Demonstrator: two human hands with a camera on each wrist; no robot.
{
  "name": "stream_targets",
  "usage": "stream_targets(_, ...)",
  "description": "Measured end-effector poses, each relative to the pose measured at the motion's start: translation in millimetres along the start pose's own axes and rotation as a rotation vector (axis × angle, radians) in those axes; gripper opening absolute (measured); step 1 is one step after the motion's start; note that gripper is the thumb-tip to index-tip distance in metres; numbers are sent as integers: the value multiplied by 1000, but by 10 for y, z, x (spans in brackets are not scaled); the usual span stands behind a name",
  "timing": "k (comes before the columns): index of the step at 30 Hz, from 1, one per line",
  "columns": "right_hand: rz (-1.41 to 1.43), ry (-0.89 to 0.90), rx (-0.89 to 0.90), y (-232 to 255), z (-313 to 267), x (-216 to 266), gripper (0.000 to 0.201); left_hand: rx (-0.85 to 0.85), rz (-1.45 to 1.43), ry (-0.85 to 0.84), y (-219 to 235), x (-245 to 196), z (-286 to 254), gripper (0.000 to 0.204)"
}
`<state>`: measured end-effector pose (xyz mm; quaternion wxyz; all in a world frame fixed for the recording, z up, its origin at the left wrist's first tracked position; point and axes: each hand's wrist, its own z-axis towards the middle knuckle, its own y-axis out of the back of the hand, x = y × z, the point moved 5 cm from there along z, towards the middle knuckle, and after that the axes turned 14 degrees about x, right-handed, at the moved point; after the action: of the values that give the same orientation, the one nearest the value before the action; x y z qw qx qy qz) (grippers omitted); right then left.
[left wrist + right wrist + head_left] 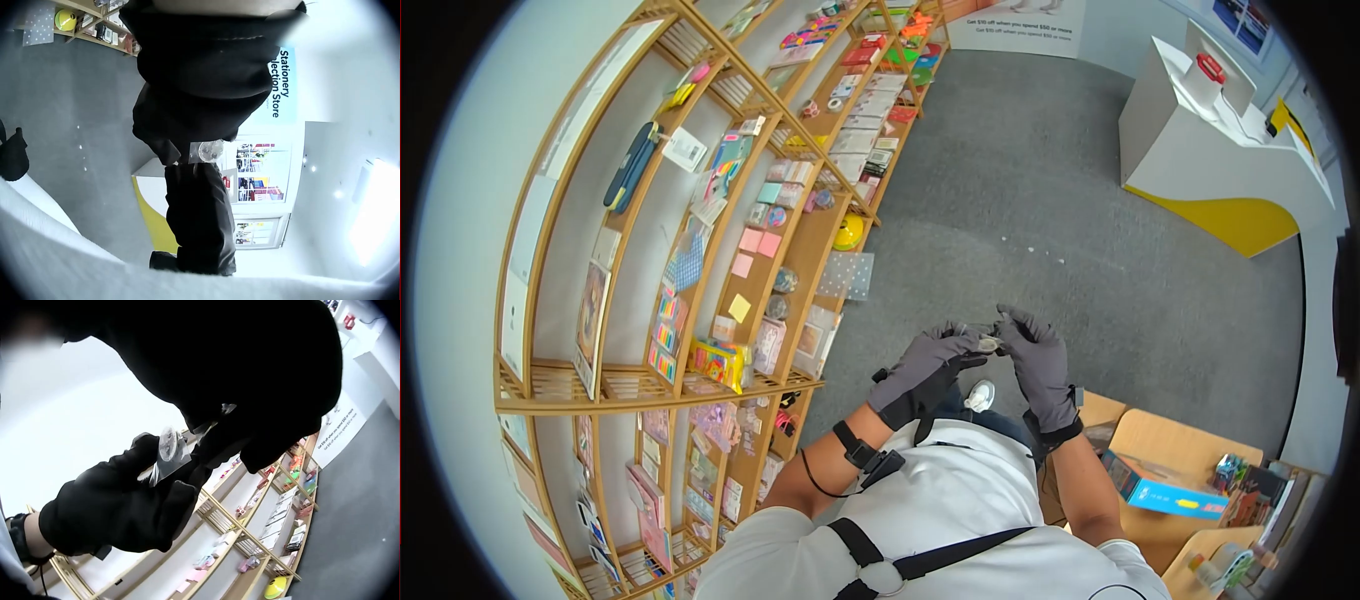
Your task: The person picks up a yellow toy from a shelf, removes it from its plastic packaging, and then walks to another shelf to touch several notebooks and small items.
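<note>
In front of the torso, both gloved hands meet at a small clear plastic packet (pixel 990 344). A round, see-through, disc-like piece (pixel 167 444) shows in it, with a flat flap of film below; its exact kind is unclear. The left hand (pixel 925 372), in a grey-black glove, pinches the packet from the left side. The right hand (pixel 1037 362), gloved alike, pinches the wrapping from the other side, fingertips close to the left hand's. In the left wrist view the packet (pixel 211 150) peeks out between the two dark gloves, much of it hidden by fingers.
Wooden shelves (pixel 775 235) full of stationery stand along the left. A white and yellow counter (pixel 1200 150) is at the far right. Near the right elbow, a wooden stand (pixel 1180 440) bears a blue box (pixel 1165 490). Small white bits (pixel 1030 249) lie on the grey floor.
</note>
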<state>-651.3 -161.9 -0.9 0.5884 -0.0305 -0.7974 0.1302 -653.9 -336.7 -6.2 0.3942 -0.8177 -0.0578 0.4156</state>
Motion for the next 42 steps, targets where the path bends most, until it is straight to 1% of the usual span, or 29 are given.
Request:
stream_targets(6, 9, 7, 11, 283, 675, 82, 32, -40, 94, 41, 284, -148, 853, 16)
stream_targets(8, -143, -19, -4, 449, 915, 146, 33, -49, 135, 70, 360, -241, 1248, 15)
stream_targets(9, -220, -33, -16, 544, 1043, 183, 34, -33, 131, 67, 345, -330, 1453, 15)
stream_targets(10, -232, -30, -27, 653, 1166, 195, 34, -54, 200, 101, 347, -413, 1646, 16)
stream_targets(12, -195, -25, -48, 896, 1457, 234, 34, -94, 338, 163, 340, -618, 2057, 18)
stream_targets(13, -175, -21, -58, 1019, 1628, 279, 35, -77, 335, 160, 351, -698, 2293, 18)
stream_targets(15, -158, -3, -88, 1150, 1947, 554, 35, -13, 282, 155, 433, -785, 2778, 19)
stream_targets(17, -104, 24, -119, 1259, 2229, 799, 35, 23, 253, 153, 423, -994, 3146, 19)
stream_targets(19, -86, 33, -129, 1390, 2545, 977, 34, 44, 386, 128, 421, -1258, 3500, 18)
stream_targets(20, -60, 37, -134, 1449, 2685, 1053, 33, 49, 454, 116, 404, -1380, 3628, 17)
stream_targets(21, -32, 43, -136, 1495, 2827, 1126, 31, 44, 457, 112, 388, -1485, 3725, 17)
stream_targets(23, -13, 35, -120, 1539, 3109, 1218, 30, -37, 463, 90, 392, -1700, 3861, 16)
stream_targets(25, 8, -4, -102, 1605, 3329, 1241, 27, -86, 461, 72, 415, -1827, 4003, 16)
stream_targets(26, 5, -6, -92, 1644, 3432, 1239, 27, -96, 400, 60, 448, -1872, 4049, 15)
stream_targets(28, 28, -43, -32, 1688, 3664, 1179, 26, -120, 277, 32, 499, -1949, 4121, 12)
stream_targets(29, 37, -58, 4, 1711, 3786, 1199, 25, -134, 274, 16, 505, -1977, 4156, 12)
stream_targets(30, 32, -58, 32, 1753, 3888, 1258, 25, -203, 255, 17, 532, -1980, 4162, 13)
stream_targets(32, -10, -120, 190, 1757, 4096, 1432, 25, -359, 211, 3, 582, -2048, 4188, 13)
stream_targets(33, -31, -155, 275, 1757, 4196, 1503, 24, -395, 201, -26, 576, -2098, 4227, 13)
stream_targets(34, -36, -164, 320, 1775, 4291, 1575, 24, -453, 179, -59, 551, -2126, 4236, 14)
stream_targets(36, -31, -180, 465, 1821, 4455, 1752, 24, -561, 125, -116, 439, -2110, 4262, 14)
stream_targets(38, -46, -190, 577, 1913, 4668, 1915, 23, -622, 122, -165, 383, -2086, 4388, 14)
stream_targets(40, -127, -167, 702, 1979, 4821, 2001, 24, -695, 132, -205, 316, -1983, 4442, 14)
stream_targets(42, -169, -167, 805, 2009, 4897, 2057, 24, -763, 116, -219, 58, -2006, 4379, 14)
